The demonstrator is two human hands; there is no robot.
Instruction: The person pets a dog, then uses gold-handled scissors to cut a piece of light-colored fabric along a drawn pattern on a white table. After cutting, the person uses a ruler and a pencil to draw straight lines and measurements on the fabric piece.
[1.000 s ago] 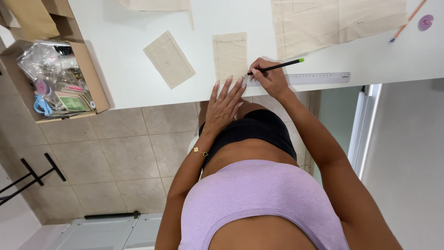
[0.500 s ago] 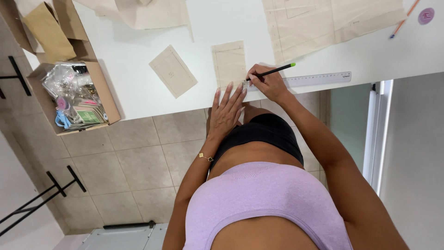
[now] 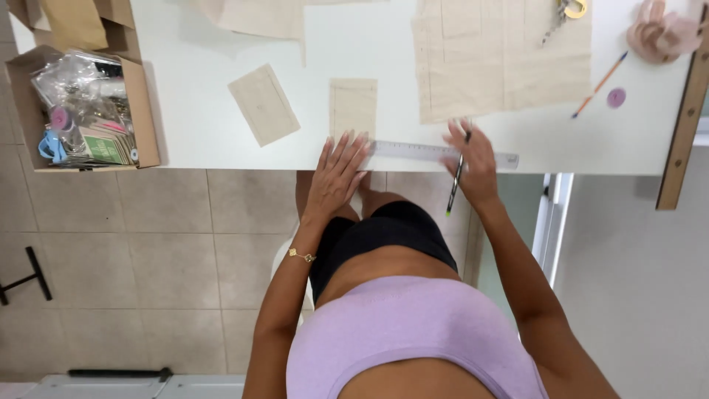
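My left hand (image 3: 338, 171) lies flat with fingers spread at the near edge of the white table (image 3: 185, 111), its fingertips at the left end of a clear ruler (image 3: 421, 152). Just beyond it lies a small beige fabric rectangle (image 3: 353, 108). My right hand (image 3: 471, 164) rests on the right part of the ruler and holds a dark pencil with a green end (image 3: 454, 185), which points back toward my body. A larger beige fabric piece with drawn lines (image 3: 502, 59) lies beyond the right hand.
Another small beige rectangle (image 3: 264, 104) lies left of the hands. A cardboard box (image 3: 144, 111) of sewing supplies stands at the table's left end. An orange pencil (image 3: 598, 85), a purple disc (image 3: 616, 97), a pink cloth bundle (image 3: 661, 33) and a wooden strip (image 3: 683, 118) are at right.
The right hand has shifted right along the ruler and turned the pencil from pointing across the table to pointing at my body. The view has moved closer, showing more of the table's right side.
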